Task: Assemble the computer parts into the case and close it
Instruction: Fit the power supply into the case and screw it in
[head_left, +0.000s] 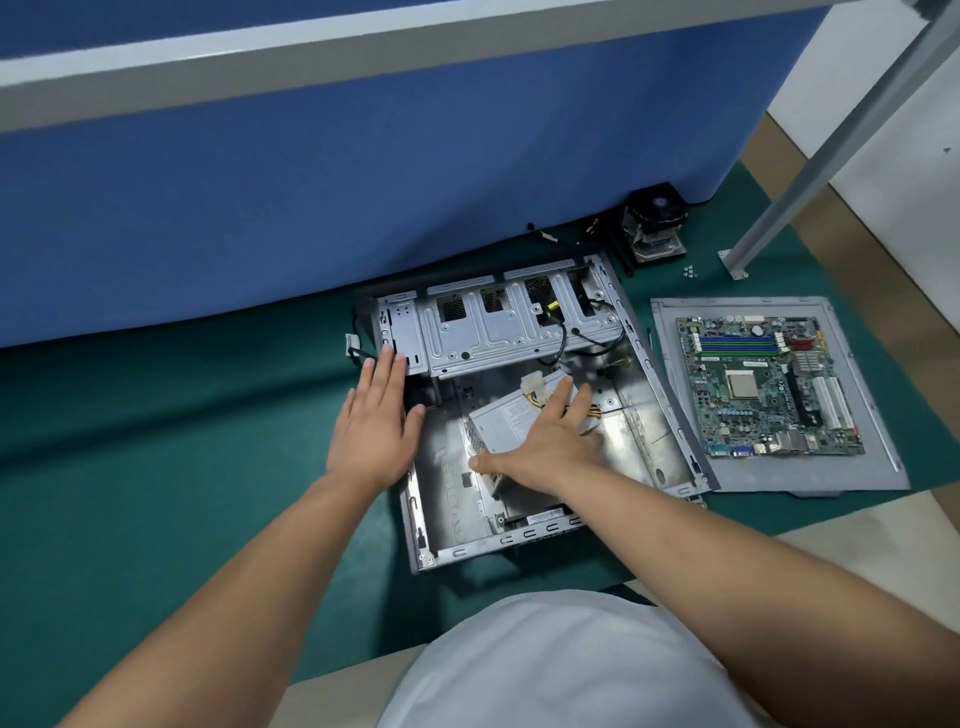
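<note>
Head view: an open computer case (524, 415) was seen lying on its side on a green mat (182, 415) spread over the surface, its side panel off and its interior facing upward. Both bare forearms were extended forward from the bottom of the frame, converging on the case. The left hand (374, 421) was laid palm down at the case's left edge, its fingers straight and held close together, their tips touching the metal drive cage (498, 327) at the far end of the case; nothing was gripped by it. The right hand (545, 441) was spread wide, palm down, on top of a grey power supply (511, 423) that sat tilted inside the case, with the thumb stretched out to the left along the unit's near edge and the fingers reaching toward a bundle of yellow and black cables (535, 397) at its far end. The fingers were straight rather than curled around the unit. A motherboard (769, 387) was seen resting on a flat grey panel (883, 467) just right of the case. A cooler fan (655, 221) stood farther back against a blue partition (363, 182), with a few small screws (690, 271) near it.
</note>
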